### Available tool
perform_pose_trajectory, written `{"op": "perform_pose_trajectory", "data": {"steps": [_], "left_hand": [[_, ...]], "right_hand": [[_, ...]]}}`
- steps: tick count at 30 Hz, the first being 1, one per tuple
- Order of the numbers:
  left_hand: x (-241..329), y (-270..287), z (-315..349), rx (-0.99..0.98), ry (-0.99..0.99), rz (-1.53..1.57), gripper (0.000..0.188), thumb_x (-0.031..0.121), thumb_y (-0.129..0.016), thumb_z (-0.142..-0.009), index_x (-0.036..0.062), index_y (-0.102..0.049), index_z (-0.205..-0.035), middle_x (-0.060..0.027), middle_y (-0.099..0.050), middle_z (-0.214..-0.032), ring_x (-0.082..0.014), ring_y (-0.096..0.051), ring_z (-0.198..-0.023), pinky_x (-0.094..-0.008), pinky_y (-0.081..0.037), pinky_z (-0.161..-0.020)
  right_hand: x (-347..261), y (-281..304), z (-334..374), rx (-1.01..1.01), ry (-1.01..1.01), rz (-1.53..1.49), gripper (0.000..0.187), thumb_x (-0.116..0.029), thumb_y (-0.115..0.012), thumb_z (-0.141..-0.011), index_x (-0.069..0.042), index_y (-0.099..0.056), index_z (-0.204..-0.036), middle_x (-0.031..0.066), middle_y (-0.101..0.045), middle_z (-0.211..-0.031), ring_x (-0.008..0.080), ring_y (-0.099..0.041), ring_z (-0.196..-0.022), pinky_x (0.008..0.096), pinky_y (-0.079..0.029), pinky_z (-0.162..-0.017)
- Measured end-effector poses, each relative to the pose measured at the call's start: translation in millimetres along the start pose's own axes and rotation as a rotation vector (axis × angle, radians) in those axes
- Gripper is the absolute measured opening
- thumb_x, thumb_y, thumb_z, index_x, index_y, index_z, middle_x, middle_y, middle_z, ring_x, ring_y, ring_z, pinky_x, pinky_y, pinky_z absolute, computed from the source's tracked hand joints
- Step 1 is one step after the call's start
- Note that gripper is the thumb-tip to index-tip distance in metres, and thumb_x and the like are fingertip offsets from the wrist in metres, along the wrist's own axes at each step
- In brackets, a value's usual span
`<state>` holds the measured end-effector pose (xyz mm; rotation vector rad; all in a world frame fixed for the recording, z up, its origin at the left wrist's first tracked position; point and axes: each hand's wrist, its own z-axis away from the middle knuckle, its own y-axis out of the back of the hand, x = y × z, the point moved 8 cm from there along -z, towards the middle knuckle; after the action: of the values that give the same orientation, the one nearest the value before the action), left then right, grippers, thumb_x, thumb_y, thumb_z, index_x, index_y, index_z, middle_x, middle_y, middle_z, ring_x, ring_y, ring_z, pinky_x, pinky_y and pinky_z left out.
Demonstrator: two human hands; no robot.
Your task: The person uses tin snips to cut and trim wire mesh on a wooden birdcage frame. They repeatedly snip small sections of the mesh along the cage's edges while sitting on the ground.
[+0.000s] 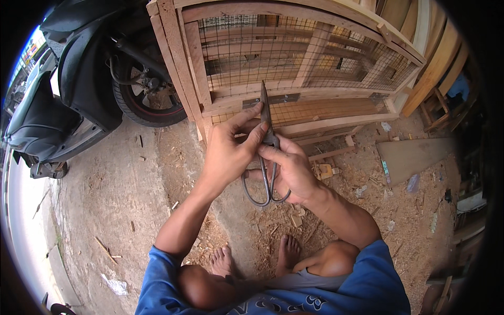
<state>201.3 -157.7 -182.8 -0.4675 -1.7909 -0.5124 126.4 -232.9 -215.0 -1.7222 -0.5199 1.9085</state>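
Observation:
A pair of dark metal shears (pixel 266 178) with looped handles is held up between both hands, blades pointing away from me and pressed together. My left hand (pixel 233 142) pinches the blades from the left, thumb and forefinger close to the pivot. From the right, my right hand (pixel 289 165) grips the upper part of the handles, its thumb lying over them; some of its fingers are hidden behind. Just beyond the blade tips stands a wooden frame cage (pixel 310 126) covered with wire mesh (pixel 252 63). A dark metal hinge (pixel 286 98) sits on its lower rail behind the blades.
A dark motorbike (pixel 79 79) is parked on the left beside the cage. Wooden planks (pixel 433 68) lean at the far right. A flat board (pixel 415 157) lies on the ground, and wood shavings (pixel 336 231) cover the concrete around my bare feet (pixel 222 261).

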Motion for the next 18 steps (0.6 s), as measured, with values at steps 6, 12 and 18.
{"op": "perform_pose_trajectory", "data": {"steps": [6, 12, 18], "left_hand": [[1.9, -2.6, 2.3, 0.05, 0.006, -0.056, 0.037, 0.011, -0.069, -0.094, -0.006, -0.063, -0.126, -0.0136, -0.074, -0.098, -0.0082, -0.064, -0.086, -0.025, -0.054, -0.075], [3.8, -2.0, 1.4, 0.056, 0.035, -0.103, 0.036, 0.013, -0.069, -0.093, -0.0064, -0.064, -0.123, -0.0141, -0.074, -0.095, -0.0091, -0.066, -0.085, -0.0258, -0.054, -0.075], [3.7, -1.4, 1.9, 0.076, -0.008, -0.086, 0.036, 0.013, -0.068, -0.093, -0.0063, -0.063, -0.122, -0.0151, -0.074, -0.091, -0.0135, -0.068, -0.083, -0.0283, -0.055, -0.074]], "right_hand": [[-1.8, 3.7, 3.1, 0.006, -0.05, 0.028, 0.028, -0.007, -0.045, -0.102, 0.0, -0.046, -0.128, 0.0136, -0.059, -0.12, 0.0226, -0.064, -0.106, 0.0474, -0.062, -0.085], [-2.9, 1.4, 4.0, 0.047, -0.054, 0.082, 0.027, -0.007, -0.044, -0.102, 0.0, -0.046, -0.127, 0.0133, -0.059, -0.12, 0.0223, -0.064, -0.106, 0.0483, -0.061, -0.086], [-1.7, -2.1, 6.5, 0.041, -0.052, 0.041, 0.026, -0.008, -0.044, -0.102, 0.0, -0.047, -0.127, 0.013, -0.058, -0.12, 0.0228, -0.064, -0.106, 0.0488, -0.061, -0.087]]}}
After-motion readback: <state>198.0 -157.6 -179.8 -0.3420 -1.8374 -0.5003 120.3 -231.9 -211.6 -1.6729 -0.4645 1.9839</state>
